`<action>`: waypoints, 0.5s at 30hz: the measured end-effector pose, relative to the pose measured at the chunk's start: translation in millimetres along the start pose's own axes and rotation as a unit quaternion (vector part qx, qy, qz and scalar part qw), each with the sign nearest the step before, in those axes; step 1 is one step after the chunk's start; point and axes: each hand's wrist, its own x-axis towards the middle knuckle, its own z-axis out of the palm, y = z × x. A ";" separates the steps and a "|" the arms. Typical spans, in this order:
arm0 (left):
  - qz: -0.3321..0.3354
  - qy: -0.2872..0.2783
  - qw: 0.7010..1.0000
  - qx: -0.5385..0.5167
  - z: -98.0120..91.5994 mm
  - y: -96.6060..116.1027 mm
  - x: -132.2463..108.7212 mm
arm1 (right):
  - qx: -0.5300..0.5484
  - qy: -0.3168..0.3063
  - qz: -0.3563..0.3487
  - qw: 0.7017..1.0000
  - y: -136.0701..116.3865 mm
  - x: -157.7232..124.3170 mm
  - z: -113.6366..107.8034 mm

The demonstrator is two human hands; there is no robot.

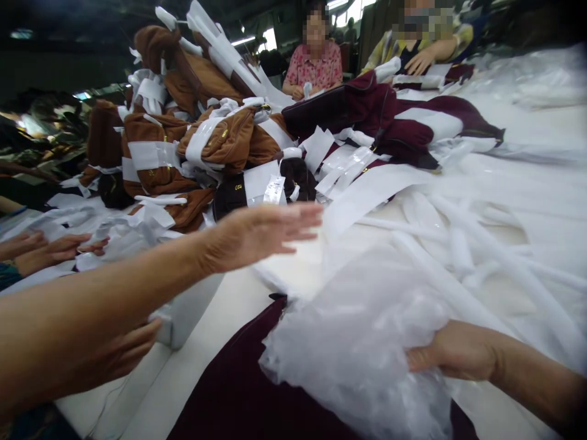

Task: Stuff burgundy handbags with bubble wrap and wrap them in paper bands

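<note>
Head-worn camera looks forward and down, close over the table [220, 324].

Dark ceiling [68, 18] — strip lights [243, 41] glow beyond the long white table [229, 302].

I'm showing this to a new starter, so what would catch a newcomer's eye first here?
The heap of brown bags banded in white paper strips, piled at the upper left of the table, dominates. In front of it the left hand stretches out open, while the right hand at lower right grips a billow of white wrapping lying over maroon fabric.
</note>
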 end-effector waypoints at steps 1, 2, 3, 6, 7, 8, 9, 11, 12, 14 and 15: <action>0.052 0.060 0.996 0.043 5.1 10.8 0.3 | 0.000 0.013 -0.004 1.000 -2.6 -1.0 1.7; 0.078 0.088 0.984 0.132 14.1 19.1 2.5 | -0.012 0.034 -0.011 0.999 -6.2 -2.6 4.1; 0.068 0.091 0.963 0.246 25.8 23.9 6.9 | -0.041 0.058 -0.018 0.997 -10.2 -4.6 7.3; -0.006 -0.076 0.891 0.447 61.2 17.9 32.0 | -0.136 0.122 -0.023 0.983 -20.0 -12.2 19.8; -0.049 -0.103 0.883 0.455 68.2 11.8 42.1 | -0.142 0.139 -0.023 0.980 -21.4 -14.7 23.9; -0.089 -0.128 0.882 0.445 71.7 5.3 51.2 | -0.138 0.151 -0.028 0.979 -21.7 -17.2 27.1; -0.127 -0.151 0.886 0.420 71.9 -0.9 58.3 | -0.127 0.153 -0.039 0.979 -21.1 -19.5 29.2; -0.189 -0.196 0.897 0.349 66.0 -10.9 64.5 | -0.096 0.138 -0.085 0.982 -17.7 -24.5 28.7; -0.205 -0.217 0.903 0.309 61.9 -14.6 63.4 | -0.082 0.118 -0.107 0.984 -15.4 -27.1 26.1; -0.213 -0.238 0.918 0.237 55.2 -20.1 55.2 | -0.051 0.083 -0.118 0.988 -10.6 -31.6 17.7; -0.201 -0.237 0.927 0.211 53.3 -21.9 49.5 | -0.058 0.085 -0.104 0.989 -8.5 -32.9 13.1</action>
